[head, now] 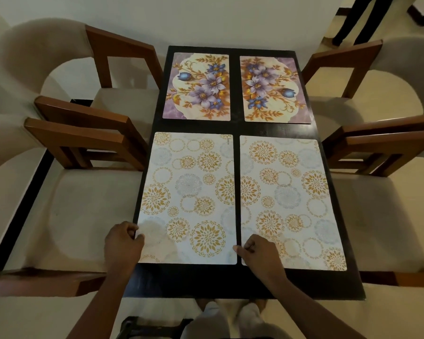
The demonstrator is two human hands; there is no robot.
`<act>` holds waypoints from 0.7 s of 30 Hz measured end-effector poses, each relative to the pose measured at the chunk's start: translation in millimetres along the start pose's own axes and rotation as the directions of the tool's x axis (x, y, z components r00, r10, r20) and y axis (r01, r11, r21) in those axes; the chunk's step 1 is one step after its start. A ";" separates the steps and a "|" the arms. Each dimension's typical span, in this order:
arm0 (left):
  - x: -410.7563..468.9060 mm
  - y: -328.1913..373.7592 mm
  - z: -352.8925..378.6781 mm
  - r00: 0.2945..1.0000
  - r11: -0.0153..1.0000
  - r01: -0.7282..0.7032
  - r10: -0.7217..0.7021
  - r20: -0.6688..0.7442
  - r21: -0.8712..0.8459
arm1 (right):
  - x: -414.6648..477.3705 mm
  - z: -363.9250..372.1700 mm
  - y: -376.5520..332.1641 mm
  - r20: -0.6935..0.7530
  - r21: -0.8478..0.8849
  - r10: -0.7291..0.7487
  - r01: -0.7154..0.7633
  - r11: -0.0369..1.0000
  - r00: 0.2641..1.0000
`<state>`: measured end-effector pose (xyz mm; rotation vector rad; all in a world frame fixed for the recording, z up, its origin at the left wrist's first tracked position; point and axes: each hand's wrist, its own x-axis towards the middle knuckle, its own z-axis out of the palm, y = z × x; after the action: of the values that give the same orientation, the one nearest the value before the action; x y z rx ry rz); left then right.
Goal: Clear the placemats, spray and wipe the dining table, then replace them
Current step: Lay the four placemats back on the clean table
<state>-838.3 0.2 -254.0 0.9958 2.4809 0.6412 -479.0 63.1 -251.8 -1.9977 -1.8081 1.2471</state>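
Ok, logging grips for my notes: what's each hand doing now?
Left hand: pinches the edge of the near-left placemat.
Right hand: curled beside that placemat; grip cannot be told.

Table (206, 281) dark, matt; 4 placemats (189, 192) smooth, printed, slight sheen; chairs (83, 138) brown wood, beige cloth seats (83, 206).

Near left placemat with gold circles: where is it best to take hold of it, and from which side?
Take the near left placemat by its left edge close to the near corner, coming from the left. It lies flat and thin, and that edge reaches the table rim, so fingers can probably slip under. The left hand pinches it there.
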 end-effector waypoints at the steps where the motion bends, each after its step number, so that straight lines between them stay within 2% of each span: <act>1: -5.5 9.4 3.2 0.999 0.999 -0.037 0.038 0.014 -0.022 | -3.7 -9.7 5.6 -0.039 0.000 0.005 -0.005 1.000 0.999; 5: -47.0 63.0 36.0 0.973 0.974 -0.118 0.153 0.175 -0.193 | -20.4 -63.5 46.9 -0.245 -0.008 0.088 -0.093 0.996 0.966; 9: -99.0 113.1 77.9 0.879 0.952 -0.026 0.167 0.447 -0.305 | -23.7 -112.6 105.6 -0.406 0.029 0.236 -0.246 0.969 0.883; 11: -120.3 134.7 94.9 0.832 0.950 0.037 0.142 0.536 -0.309 | -21.8 -131.1 128.0 -0.391 0.014 0.284 -0.302 0.953 0.875; 15: -147.9 161.3 117.6 0.784 0.954 0.095 0.104 0.612 -0.284 | -15.8 -147.8 157.5 -0.304 0.009 0.347 -0.362 0.932 0.887; 21: -158.6 173.6 127.6 0.828 0.951 0.168 0.006 0.561 -0.259 | -8.7 -157.1 167.0 -0.258 0.135 0.369 -0.345 0.929 0.893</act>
<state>-573.4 32.0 -235.3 0.8076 1.8344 0.5732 -249.8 75.5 -252.2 -2.3895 -1.2753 1.0342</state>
